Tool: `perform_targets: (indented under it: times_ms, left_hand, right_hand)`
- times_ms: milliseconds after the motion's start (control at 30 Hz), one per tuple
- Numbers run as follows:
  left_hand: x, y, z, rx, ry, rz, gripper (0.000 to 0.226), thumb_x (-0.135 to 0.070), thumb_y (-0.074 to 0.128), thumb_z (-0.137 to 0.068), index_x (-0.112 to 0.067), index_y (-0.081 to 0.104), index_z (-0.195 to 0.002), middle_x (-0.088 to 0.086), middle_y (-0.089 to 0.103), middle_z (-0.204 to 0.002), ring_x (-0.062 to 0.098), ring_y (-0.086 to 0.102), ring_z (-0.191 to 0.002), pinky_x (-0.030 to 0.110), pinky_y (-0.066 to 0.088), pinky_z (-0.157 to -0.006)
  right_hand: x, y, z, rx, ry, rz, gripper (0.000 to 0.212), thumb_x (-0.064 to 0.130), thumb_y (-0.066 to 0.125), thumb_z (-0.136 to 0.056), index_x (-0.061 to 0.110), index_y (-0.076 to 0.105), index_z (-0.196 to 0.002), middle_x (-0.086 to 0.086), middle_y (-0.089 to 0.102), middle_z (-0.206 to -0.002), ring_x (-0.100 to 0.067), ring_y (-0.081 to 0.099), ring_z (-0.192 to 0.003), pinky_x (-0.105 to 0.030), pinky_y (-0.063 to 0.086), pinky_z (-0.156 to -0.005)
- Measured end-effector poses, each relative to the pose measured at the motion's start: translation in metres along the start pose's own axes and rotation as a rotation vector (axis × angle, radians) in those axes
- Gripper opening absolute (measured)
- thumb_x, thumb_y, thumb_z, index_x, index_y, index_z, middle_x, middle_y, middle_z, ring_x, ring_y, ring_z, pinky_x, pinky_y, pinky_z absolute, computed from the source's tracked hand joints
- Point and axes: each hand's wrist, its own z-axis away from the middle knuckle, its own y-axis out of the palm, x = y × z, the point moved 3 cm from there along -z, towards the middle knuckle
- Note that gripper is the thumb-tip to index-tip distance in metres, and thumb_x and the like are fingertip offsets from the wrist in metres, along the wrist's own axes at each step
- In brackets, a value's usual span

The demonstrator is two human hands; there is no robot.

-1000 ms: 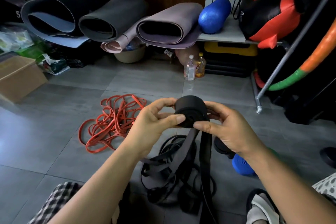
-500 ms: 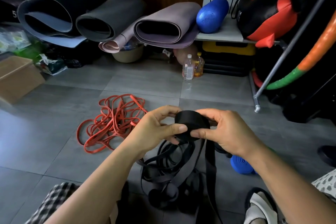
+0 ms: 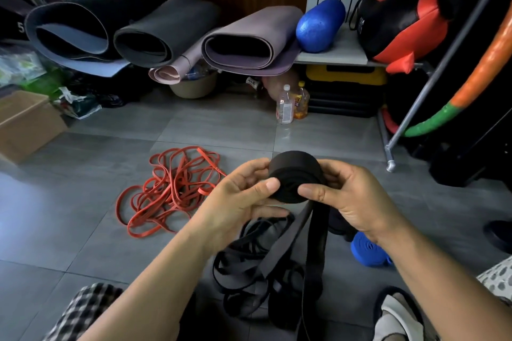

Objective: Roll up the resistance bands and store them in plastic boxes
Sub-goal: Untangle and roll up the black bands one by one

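A thick roll of black resistance band (image 3: 294,174) is held between both hands above the floor. My left hand (image 3: 238,196) grips its left side, thumb on the front face. My right hand (image 3: 352,199) grips the right side, thumb also on the face. Two loose black tails (image 3: 315,243) hang from the roll down to a tangled pile of black bands (image 3: 249,271) on the floor. A heap of red-orange bands (image 3: 169,191) lies to the left. A rolled blue band (image 3: 368,253) sits on the floor under my right wrist. No plastic box is in view.
Rolled mats (image 3: 155,33) and a blue foam roller (image 3: 318,25) line the back. Two bottles (image 3: 292,105) stand on the grey tile floor. A cardboard box (image 3: 25,124) is at the left, a metal rack leg (image 3: 390,158) at the right. My sandalled foot (image 3: 399,318) is bottom right.
The roll has turned in my hands and sits a little higher than half a second ago. My fingers have shifted around it; the hanging tails are slightly shorter.
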Motion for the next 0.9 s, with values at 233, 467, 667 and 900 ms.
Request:
perform_targets:
  times_ms: [233,467,667,900]
  left_hand:
    - [-0.015,-0.005,-0.009,-0.008,0.179,-0.694,0.048,-0.007,0.075,-0.071,-0.048,0.064,-0.093,-0.011,0.068,-0.093,0.013,0.06,-0.093,0.021,0.048,-0.086]
    - [-0.013,0.006,-0.008,-0.078,0.18,0.008,0.04,-0.012,0.069,-0.065,-0.013,0.062,-0.104,0.002,0.071,-0.093,0.016,0.068,-0.087,0.025,0.054,-0.076]
    - [0.001,0.017,-0.008,-0.077,0.125,0.274,0.034,-0.007,0.065,-0.078,-0.002,0.057,-0.111,0.014,0.066,-0.107,0.022,0.066,-0.097,0.03,0.055,-0.084]
    - [-0.019,-0.003,-0.007,-0.013,0.147,-0.602,0.059,-0.007,0.074,-0.071,-0.042,0.052,-0.114,-0.005,0.059,-0.114,0.016,0.063,-0.094,0.029,0.056,-0.068]
  right_hand:
    - [0.01,0.004,0.002,0.021,-0.038,0.468,0.037,0.026,0.081,-0.064,0.034,0.065,-0.097,0.007,0.072,-0.091,-0.008,0.066,-0.086,-0.035,0.053,-0.085]
    - [0.003,0.004,-0.001,0.011,-0.082,-0.071,0.041,0.021,0.078,-0.06,0.023,0.063,-0.099,0.009,0.072,-0.094,-0.006,0.066,-0.094,-0.018,0.05,-0.081]
    - [0.006,0.007,-0.008,-0.074,-0.11,-0.162,0.03,0.018,0.074,-0.067,0.018,0.068,-0.096,0.003,0.073,-0.092,-0.01,0.067,-0.091,-0.017,0.049,-0.078]
    - [0.018,0.002,-0.01,-0.008,-0.092,0.501,0.033,0.022,0.08,-0.066,0.025,0.069,-0.097,0.004,0.073,-0.084,-0.012,0.068,-0.082,-0.034,0.054,-0.079]
